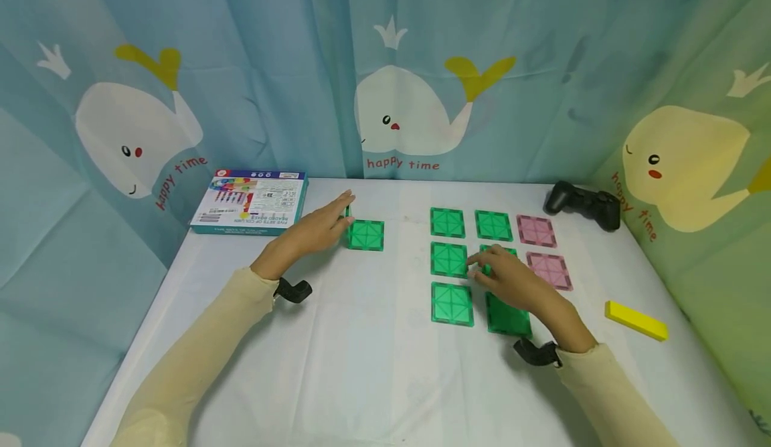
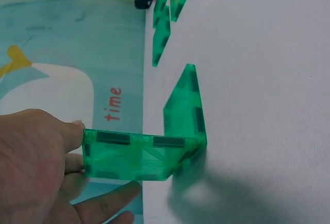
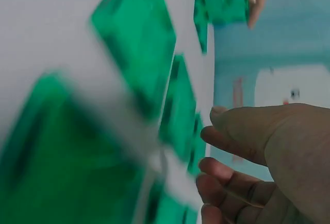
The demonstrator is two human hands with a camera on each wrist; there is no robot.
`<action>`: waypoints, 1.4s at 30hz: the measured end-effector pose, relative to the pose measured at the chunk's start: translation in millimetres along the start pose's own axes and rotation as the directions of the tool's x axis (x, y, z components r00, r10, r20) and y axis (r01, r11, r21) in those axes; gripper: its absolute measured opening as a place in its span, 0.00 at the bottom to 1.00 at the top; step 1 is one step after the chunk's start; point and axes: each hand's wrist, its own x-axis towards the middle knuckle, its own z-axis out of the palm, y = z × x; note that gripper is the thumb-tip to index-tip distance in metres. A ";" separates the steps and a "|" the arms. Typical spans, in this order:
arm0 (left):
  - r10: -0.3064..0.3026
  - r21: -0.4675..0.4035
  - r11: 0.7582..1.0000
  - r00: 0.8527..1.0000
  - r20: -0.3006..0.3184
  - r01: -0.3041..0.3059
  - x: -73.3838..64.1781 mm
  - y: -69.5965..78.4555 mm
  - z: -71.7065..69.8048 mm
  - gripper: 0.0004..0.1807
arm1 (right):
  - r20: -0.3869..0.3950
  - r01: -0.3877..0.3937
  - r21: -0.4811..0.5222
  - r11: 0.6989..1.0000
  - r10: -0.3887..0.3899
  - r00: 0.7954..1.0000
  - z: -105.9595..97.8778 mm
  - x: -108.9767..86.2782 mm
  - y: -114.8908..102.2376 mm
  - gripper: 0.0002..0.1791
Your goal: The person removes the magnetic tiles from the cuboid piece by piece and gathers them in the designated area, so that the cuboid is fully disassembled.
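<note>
My left hand (image 1: pixel 317 227) pinches the top edge of a green translucent magnetic tile (image 2: pixel 121 157), thumb on one side and fingers on the other. That tile stands upright along the left edge of a flat green magnetic tile (image 1: pixel 365 235); in the left wrist view their edges meet at a corner. My right hand (image 1: pixel 512 278) hovers over the group of tiles on the right, its fingers loosely bent and nothing between them. Partly beneath it lie a green tile (image 1: pixel 450 259) and a darker green stack of tiles (image 1: pixel 508 318).
More green tiles (image 1: pixel 448 222) and two pink tiles (image 1: pixel 536 231) lie in rows on the white table. A boxed set (image 1: pixel 253 199) sits at the back left. At the right are a black game controller (image 1: pixel 583 206) and a yellow bar (image 1: pixel 636 320). Whale-print curtains (image 1: pixel 397 112) enclose the table.
</note>
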 end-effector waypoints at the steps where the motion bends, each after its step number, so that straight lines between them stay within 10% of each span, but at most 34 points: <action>1: -0.003 0.005 1.000 1.000 -0.007 0.003 -0.1 0.1 0.2 0.34 | 0.014 0.014 -0.002 1.000 -0.014 1.000 1.6 7.3 -6.5 0.17; 11: -0.022 0.068 0.997 1.000 0.012 0.021 -0.5 -0.6 -3.6 0.39 | 0.125 0.137 -0.066 0.988 -0.128 0.984 26.4 99.4 -63.0 0.30; 20: 0.006 0.041 0.999 0.999 0.041 -0.008 0.1 -0.8 -4.7 0.44 | 0.224 0.075 -0.107 0.991 -0.049 0.973 49.7 163.3 -86.3 0.45; 28: -0.003 0.075 0.997 0.999 0.037 0.000 0.6 2.0 -6.1 0.42 | 0.212 0.098 -0.276 0.956 -0.039 0.977 59.5 164.5 -93.4 0.38; 42: -0.009 0.077 0.997 0.998 0.056 0.005 -2.7 -1.3 -3.5 0.43 | 0.238 0.103 -0.238 0.966 -0.045 0.970 48.0 147.5 -87.5 0.39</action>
